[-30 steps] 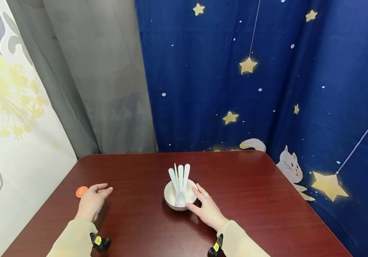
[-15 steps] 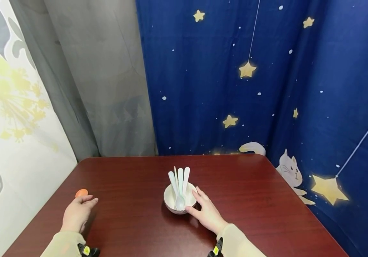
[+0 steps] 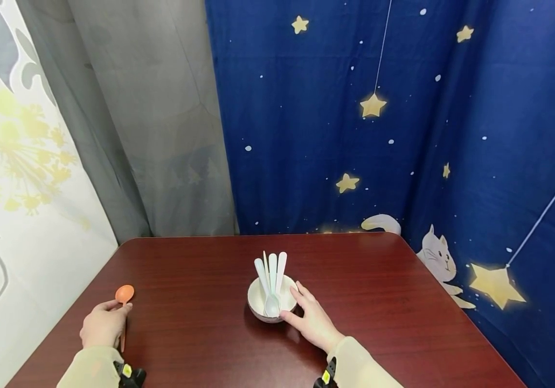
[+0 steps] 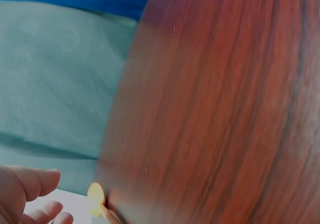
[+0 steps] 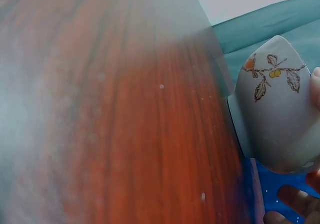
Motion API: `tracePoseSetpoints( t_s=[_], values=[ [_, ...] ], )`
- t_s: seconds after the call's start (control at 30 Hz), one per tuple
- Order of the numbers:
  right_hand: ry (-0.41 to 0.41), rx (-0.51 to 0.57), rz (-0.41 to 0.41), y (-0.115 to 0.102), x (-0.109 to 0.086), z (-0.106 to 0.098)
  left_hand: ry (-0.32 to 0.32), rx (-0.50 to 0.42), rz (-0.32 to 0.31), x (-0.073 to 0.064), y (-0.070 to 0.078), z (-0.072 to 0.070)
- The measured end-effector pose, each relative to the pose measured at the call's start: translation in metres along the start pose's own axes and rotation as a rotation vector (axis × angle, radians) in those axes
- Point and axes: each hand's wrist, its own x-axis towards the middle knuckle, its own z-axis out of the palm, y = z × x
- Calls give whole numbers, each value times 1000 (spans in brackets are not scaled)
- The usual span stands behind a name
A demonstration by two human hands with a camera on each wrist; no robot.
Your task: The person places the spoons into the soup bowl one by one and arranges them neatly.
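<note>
In the head view an orange spoon (image 3: 124, 293) lies near the table's left side, its handle running toward the person. My left hand (image 3: 104, 325) is over the left of the handle. The left wrist view shows the thumb and fingers of the left hand (image 4: 32, 194) spread apart, beside the spoon (image 4: 96, 196) and not around it. My right hand (image 3: 313, 322) holds the right side of a white bowl (image 3: 255, 302), thumb at its near rim. Several pale spoons (image 3: 272, 304) stand in it, handles up. A leafy branch pattern decorates the bowl's outside (image 5: 275, 114).
The dark reddish wooden table (image 3: 195, 280) has rounded far corners. Behind it hang a grey curtain (image 3: 171, 134) and a blue curtain (image 3: 306, 108) with stars. White patterned cloth (image 3: 30, 242) hangs along the left edge.
My left hand has moved left and toward the person, down beside the orange spoon, uncovering its handle. My right hand and the bowl have stayed in place; the head view tilted slightly.
</note>
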Motion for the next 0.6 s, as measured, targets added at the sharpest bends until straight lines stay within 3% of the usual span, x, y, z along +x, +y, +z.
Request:
tracePoseSetpoints(
  t_s=[0.4,0.6],
  values=[
    [0,-3,5,-1,0,0,-39,8,-129,-1,-9,6],
    [0,0,7,-2,0,0,-58,16,-157,-2,-11,8]
  ],
)
